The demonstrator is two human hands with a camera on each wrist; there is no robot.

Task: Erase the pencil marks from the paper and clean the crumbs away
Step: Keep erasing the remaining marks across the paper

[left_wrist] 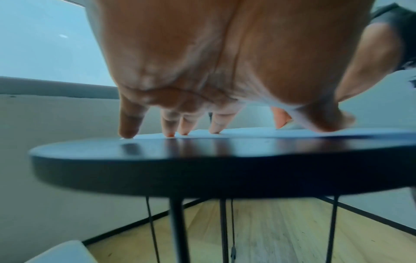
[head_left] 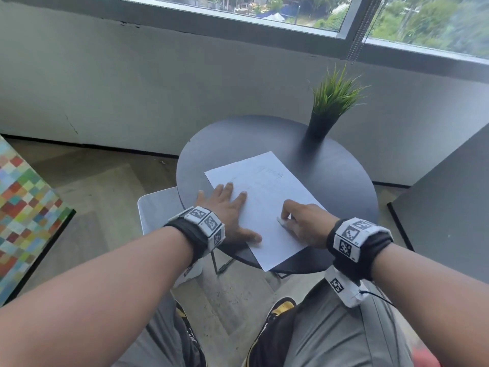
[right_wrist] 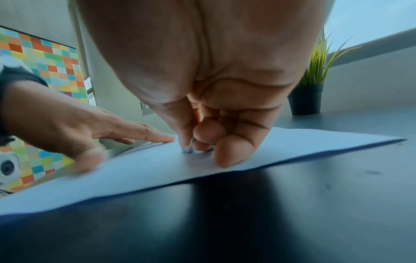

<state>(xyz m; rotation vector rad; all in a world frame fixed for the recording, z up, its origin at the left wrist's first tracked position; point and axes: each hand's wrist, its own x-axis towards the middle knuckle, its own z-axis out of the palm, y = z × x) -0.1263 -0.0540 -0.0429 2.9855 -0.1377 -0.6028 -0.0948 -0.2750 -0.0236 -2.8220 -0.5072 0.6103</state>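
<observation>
- Centrally, one white sheet of paper (head_left: 267, 207) lay flat on the round black table (head_left: 330, 181), turned at an angle to the person, its near corner reaching just past the table's near edge.
- The paper was plain and unlined; faint pencil marks (head_left: 271, 172) showed near its far end, too pale and small to be read.
- The left hand (head_left: 227, 210) lay flat with fingers straight and spread, pressing the paper's left side; the little finger rested on the bare table beside the sheet.
- In the left wrist view, the fingertips (left_wrist: 128, 132) of that hand touched down along the paper's edge.
- The right hand (head_left: 304, 221) was curled, its thumb and fingers pinching one small white eraser (head_left: 281, 221) against the paper's near half.
- In the right wrist view, the eraser (right_wrist: 189, 148) showed only as a pale sliver between the thumb and fingers, its lower end on the sheet; no brand on it could be made out.
- Crumbs could not be told apart from the white paper in any view.
- One potted plant (head_left: 330, 107) with green grass-like blades stood upright in a black pot at the table's far right, well apart from the paper.
- Two wristbands (head_left: 209, 225) carried black-and-white square code markers; tiny numerals beside them were not legible.
- One white chair (head_left: 156, 207) stood at the table's left.
</observation>
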